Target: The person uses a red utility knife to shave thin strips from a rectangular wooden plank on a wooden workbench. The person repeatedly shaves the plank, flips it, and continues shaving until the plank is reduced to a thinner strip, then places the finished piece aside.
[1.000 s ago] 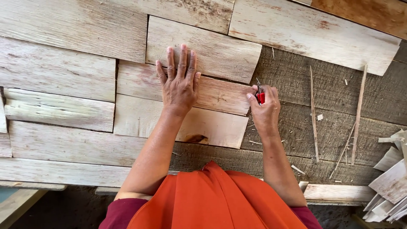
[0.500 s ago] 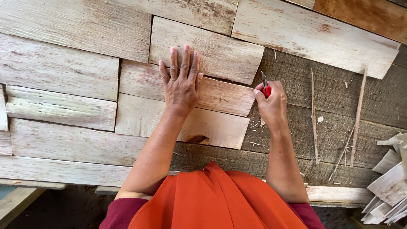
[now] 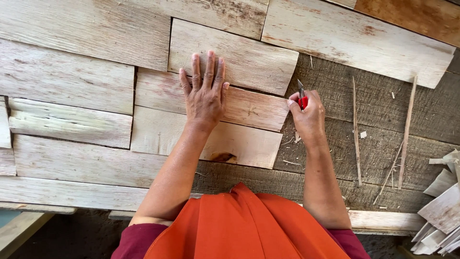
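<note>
- Pale veneer sheets [image 3: 86, 81] overlap across my dark plank tabletop [image 3: 383, 134].
- My left hand [image 3: 205, 93] lies open, flat on the reddish sheet [image 3: 249, 108]; best kept pressing firmly.
- My right hand [image 3: 306, 112] grips the red-handled knife [image 3: 302, 96] at the sheet's right edge; a steady blade should trim cleanly.

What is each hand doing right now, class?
Left hand: open, pressed flat on the wood sheets.
Right hand: closed around a red knife, blade at the sheet edge.
</note>
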